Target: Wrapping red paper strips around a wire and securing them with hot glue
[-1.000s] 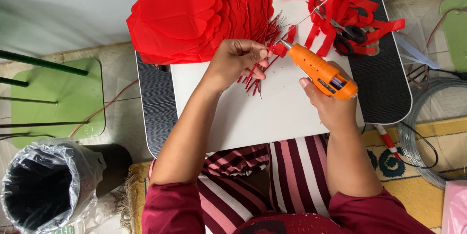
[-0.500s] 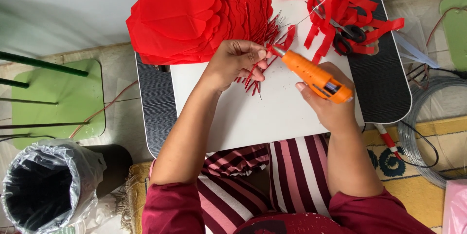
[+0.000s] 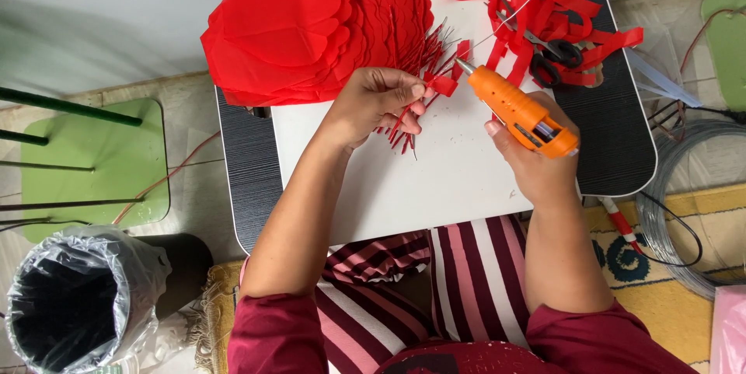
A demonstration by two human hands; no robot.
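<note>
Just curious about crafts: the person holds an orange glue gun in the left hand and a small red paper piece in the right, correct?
Not quite: the hands are swapped. The head view shows the orange glue gun in the right hand and the small red paper piece in the left hand.

the orange glue gun is now tipped more, and its metal tip sits nearer the middle of the frame, just beside the small red paper piece. a second ago the tip was a bit further right and lower. the right hand has moved a little left with the gun. the left hand has lifted the red piece a bit higher, so it now meets the tip near the top middle of the frame.
</note>
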